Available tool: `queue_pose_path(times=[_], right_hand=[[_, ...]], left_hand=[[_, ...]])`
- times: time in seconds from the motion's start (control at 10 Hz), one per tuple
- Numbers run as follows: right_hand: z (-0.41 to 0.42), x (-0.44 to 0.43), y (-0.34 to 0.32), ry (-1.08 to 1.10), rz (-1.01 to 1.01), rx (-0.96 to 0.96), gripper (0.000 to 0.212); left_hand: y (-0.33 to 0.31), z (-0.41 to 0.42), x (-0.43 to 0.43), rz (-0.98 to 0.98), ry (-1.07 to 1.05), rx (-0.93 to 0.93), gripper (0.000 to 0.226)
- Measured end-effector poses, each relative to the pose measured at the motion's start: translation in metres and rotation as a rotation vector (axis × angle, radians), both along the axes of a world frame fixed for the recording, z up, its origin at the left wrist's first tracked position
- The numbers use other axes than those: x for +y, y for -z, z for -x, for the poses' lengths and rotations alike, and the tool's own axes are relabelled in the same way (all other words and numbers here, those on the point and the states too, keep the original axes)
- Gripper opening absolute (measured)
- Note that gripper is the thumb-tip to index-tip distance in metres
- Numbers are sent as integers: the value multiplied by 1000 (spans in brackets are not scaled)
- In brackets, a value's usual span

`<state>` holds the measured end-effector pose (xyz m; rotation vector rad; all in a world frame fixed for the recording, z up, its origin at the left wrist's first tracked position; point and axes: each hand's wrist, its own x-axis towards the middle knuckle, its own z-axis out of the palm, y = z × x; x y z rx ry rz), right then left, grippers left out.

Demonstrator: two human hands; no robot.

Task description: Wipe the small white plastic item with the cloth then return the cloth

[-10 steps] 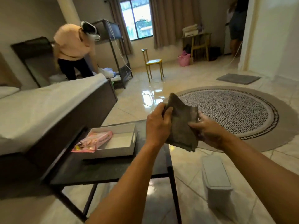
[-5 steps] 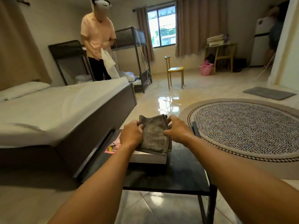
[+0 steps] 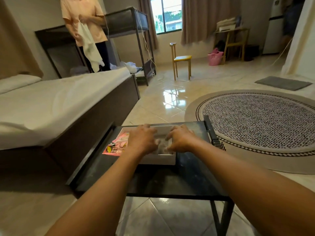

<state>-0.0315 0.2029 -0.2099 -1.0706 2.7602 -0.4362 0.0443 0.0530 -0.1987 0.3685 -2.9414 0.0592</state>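
The grey cloth (image 3: 162, 146) lies folded inside the white tray (image 3: 159, 160) on the dark table (image 3: 189, 174). Both my hands rest on it. My left hand (image 3: 142, 140) covers its left side with fingers curled at the edge. On its right side my right hand (image 3: 181, 140) pinches it between thumb and fingers. Most of the cloth is hidden under my hands and slightly blurred. The small white plastic item is out of view.
A pink packet (image 3: 117, 145) lies in the tray's left part. A bed (image 3: 56, 106) runs along the left. A round patterned rug (image 3: 259, 121) lies to the right. A person (image 3: 85, 23) holding a white cloth stands behind the bed. A yellow chair (image 3: 181, 60) stands further back.
My hands have carried the cloth from mid-air down into the white tray. My view has swung left and towards the table, and the white bin on the floor has left the frame.
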Motion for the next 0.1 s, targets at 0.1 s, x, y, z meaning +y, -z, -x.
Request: queue_pose_path(times=[0.1], right_hand=[[-7, 13, -20, 13, 166, -10, 59]], left_hand=[[3, 0, 8, -113, 9, -267, 38]])
